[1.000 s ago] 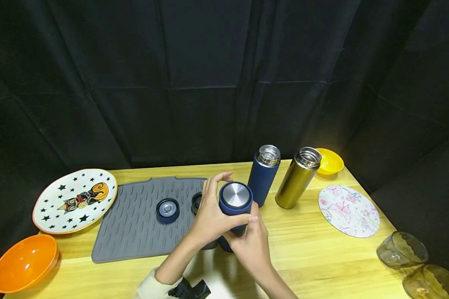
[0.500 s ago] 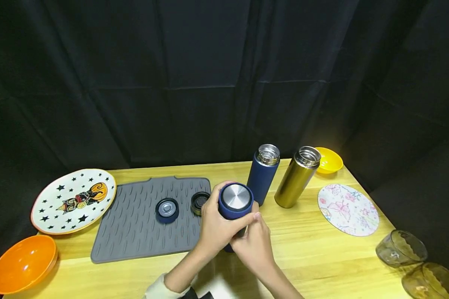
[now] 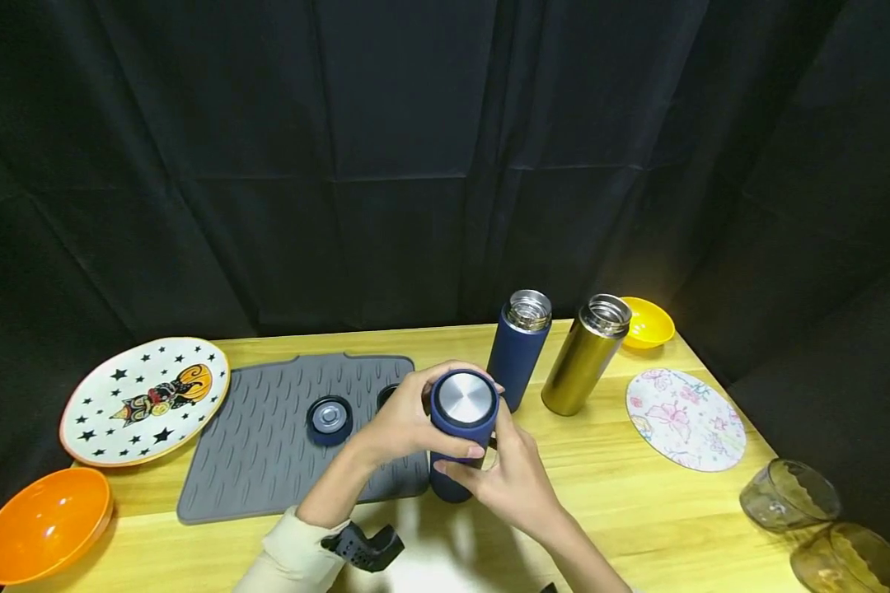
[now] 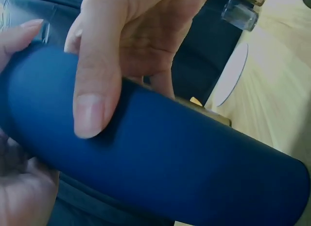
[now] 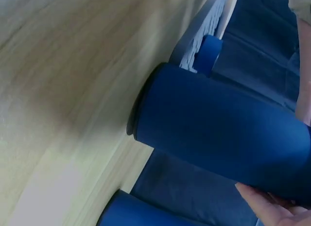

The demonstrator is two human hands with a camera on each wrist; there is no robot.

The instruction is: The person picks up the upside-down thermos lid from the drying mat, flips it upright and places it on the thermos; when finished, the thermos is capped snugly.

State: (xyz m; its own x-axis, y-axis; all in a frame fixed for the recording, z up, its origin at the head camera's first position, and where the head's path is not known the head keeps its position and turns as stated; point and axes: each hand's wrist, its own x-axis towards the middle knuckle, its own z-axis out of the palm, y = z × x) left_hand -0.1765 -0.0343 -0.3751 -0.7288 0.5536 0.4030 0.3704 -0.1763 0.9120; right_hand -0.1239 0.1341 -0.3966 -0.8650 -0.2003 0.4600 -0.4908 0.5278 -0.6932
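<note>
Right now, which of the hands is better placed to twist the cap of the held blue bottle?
Probably the left hand: its fingers wrap the blue bottle at the cap. The right hand grips the body lower down.

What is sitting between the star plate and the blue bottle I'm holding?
The grey mat lies between the star plate and the held blue bottle, with a blue cap on it, in the head view.

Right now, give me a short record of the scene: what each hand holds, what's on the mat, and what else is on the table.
left hand: grips the top of the blue flask
right hand: holds the flask lower down
flask: capped, upright
grey mat: blue lid
open flasks: blue, gold
dishes: star plate, orange bowl, yellow bowl
</note>
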